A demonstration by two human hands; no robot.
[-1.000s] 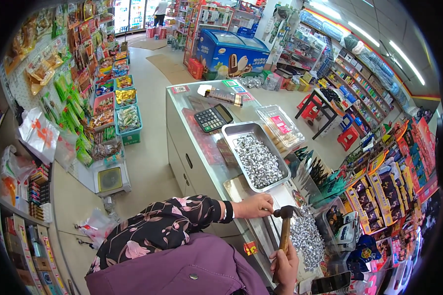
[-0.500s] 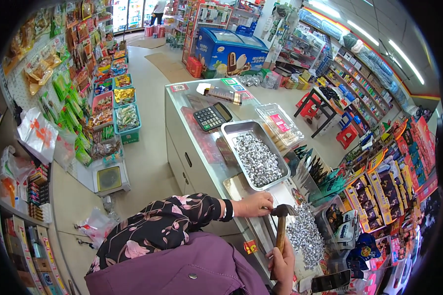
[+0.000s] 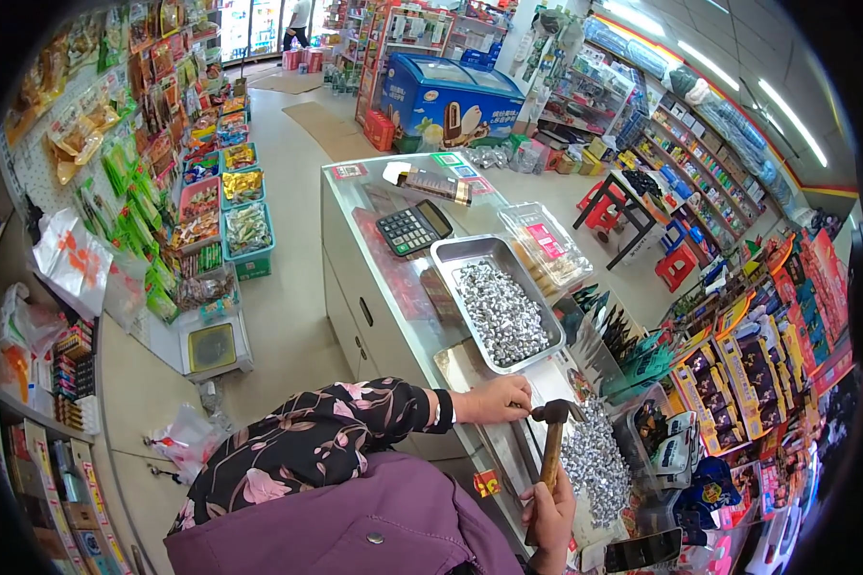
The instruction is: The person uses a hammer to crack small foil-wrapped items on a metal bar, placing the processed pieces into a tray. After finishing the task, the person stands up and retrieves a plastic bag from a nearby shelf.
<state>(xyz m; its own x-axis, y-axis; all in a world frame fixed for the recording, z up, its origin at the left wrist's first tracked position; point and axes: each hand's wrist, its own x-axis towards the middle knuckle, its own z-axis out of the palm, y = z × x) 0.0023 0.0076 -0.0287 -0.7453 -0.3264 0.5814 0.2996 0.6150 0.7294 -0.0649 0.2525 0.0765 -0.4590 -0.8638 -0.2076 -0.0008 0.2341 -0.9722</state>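
Note:
My right hand [image 3: 552, 506] is wrapped round the wooden handle of a hammer [image 3: 550, 452]. The hammer's dark metal head is up beside the fingertips of my left hand [image 3: 497, 399]. That left hand is closed in a pinch over the counter's near edge; what it holds is too small to make out. Right of the hammer lies a loose heap of small silvery metal pieces [image 3: 594, 462]. Beyond my hands, a rectangular metal tray [image 3: 440, 257] holds many more such pieces.
On the glass counter [image 3: 360, 218] sit a calculator [image 3: 414, 228], an open box [image 3: 430, 183] and a clear plastic container [image 3: 547, 244]. Packaged goods [image 3: 729, 393] crowd the right side. A phone [image 3: 644, 549] lies near the lower edge. A person [image 3: 298, 23] is far off at the back.
The hammer's head has shifted slightly to the right, while my left hand stays almost in place. Far back, the person has moved a little to the left.

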